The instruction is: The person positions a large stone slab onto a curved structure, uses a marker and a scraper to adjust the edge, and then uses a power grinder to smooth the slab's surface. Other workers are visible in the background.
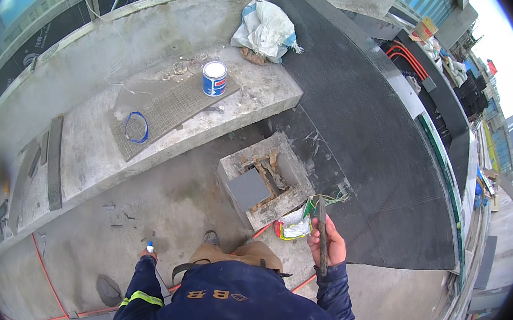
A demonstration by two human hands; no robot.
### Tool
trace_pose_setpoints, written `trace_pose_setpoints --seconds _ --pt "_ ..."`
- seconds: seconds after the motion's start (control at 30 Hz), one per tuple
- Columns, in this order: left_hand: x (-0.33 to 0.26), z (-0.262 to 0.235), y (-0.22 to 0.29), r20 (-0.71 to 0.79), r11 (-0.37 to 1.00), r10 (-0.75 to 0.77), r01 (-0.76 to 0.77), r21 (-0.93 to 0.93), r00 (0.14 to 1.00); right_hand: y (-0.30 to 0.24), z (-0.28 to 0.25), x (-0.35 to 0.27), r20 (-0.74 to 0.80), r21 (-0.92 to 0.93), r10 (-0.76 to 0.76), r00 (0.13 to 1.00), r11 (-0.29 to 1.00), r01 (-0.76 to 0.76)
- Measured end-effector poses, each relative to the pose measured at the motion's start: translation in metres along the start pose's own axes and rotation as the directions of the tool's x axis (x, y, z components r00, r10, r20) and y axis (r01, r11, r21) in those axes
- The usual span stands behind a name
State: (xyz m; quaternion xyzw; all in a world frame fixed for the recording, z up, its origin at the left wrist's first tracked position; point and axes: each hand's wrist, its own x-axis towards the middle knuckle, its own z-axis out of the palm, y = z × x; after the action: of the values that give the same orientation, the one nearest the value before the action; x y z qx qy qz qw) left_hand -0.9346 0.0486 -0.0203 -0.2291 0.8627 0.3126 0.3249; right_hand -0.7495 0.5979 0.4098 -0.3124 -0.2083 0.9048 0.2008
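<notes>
My right hand [333, 243], fingers curled, grips a long narrow dark grey bar [323, 240] that stands nearly upright in the picture; whether it is stone or a tool handle is unclear. Low on the left, my left hand [146, 254] is closed around a small white-and-blue object [150, 247], too small to name surely. Just beyond my right hand lies a bright red, yellow and green packet [295, 226], with thin pale wires [334, 198] beside it. A square concrete block [266, 206] with a hollow, broken top stands ahead, a grey tile [249, 189] lying on it.
On the concrete ledge [188, 136] rest a textured slab [167, 116], a blue-and-white paint can [215, 79], a blue ring-shaped band [135, 127] and a white woven sack [265, 30]. Black stone paving [364, 117] fills the right. An orange hose [40, 257] crosses the floor.
</notes>
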Motion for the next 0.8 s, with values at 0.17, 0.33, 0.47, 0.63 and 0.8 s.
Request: trace_pose_setpoints --seconds 0.17,0.33,0.47,0.63,0.8 --pt "-0.003 0.013 0.048 0.112 0.994 -0.007 0.02 -0.11 0.994 0.016 0.041 0.041 0.043 -0.184 0.088 0.995 0.98 -0.079" --pt "-0.019 0.021 0.126 0.145 0.971 0.004 0.031 -0.237 0.989 -0.003 0.085 0.097 0.2 -0.45 0.096 0.975 0.893 0.005" --pt "0.005 0.015 0.159 0.103 0.982 0.116 -0.098 -0.164 0.988 -0.034 0.081 0.148 0.228 -0.621 -0.221 0.948 0.717 0.317" --pt "0.044 -0.013 0.239 0.187 0.989 0.145 -0.14 -0.042 0.972 -0.133 0.052 0.191 0.156 -0.893 -0.661 0.734 0.224 0.391" --pt "0.029 -0.026 0.341 0.099 0.948 0.159 -0.124 -0.295 0.982 -0.26 0.027 0.235 0.161 -0.983 -0.722 0.673 -0.057 0.175"
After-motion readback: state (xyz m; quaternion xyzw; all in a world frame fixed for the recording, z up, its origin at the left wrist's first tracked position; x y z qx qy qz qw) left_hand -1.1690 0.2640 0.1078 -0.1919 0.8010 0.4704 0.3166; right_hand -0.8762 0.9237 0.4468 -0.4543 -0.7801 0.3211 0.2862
